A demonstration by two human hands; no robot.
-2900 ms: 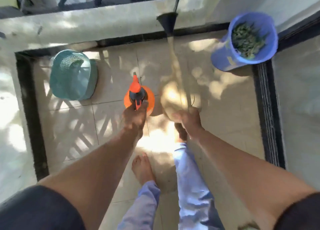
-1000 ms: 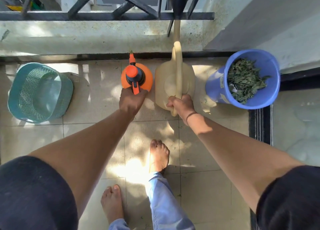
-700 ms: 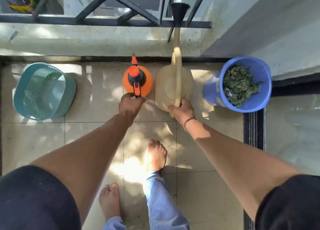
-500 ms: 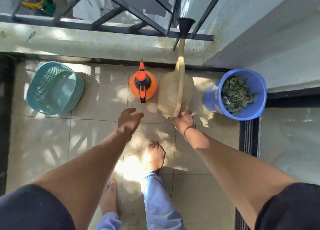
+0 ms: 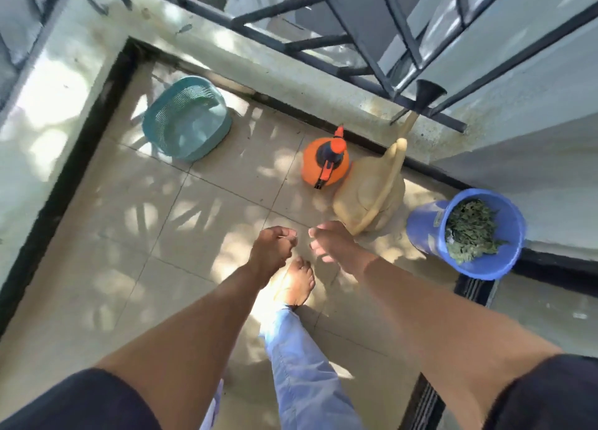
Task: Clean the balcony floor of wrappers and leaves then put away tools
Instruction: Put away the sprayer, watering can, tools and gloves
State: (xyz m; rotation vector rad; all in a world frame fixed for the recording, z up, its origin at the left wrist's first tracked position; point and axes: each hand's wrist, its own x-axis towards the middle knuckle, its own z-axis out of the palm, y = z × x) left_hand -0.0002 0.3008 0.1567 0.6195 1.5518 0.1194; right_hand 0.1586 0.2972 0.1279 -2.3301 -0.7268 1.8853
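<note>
An orange spray bottle (image 5: pixel 325 164) stands on the tiled balcony floor (image 5: pixel 194 222) by the low wall. Right beside it stands a beige watering can (image 5: pixel 369 193), its long spout with a black rose (image 5: pixel 428 94) reaching up to the railing. A blue bucket (image 5: pixel 424 225) filled with green leaves (image 5: pixel 470 233) sits at the right. My left hand (image 5: pixel 271 251) hangs empty, fingers loosely curled, above the floor. My right hand (image 5: pixel 333 242) is empty too, fingers apart, just short of the can's handle.
A teal mesh basket (image 5: pixel 187 118) lies on the floor at the back left. A low concrete wall with a dark metal railing (image 5: pixel 291 46) borders the balcony. A black door track (image 5: pixel 424 400) runs at the right. My bare foot (image 5: pixel 296 284) stands below my hands.
Both hands have let go: the left released the orange spray bottle, the right the watering can handle. Both pulled back toward me, and the view has tilted to the left.
</note>
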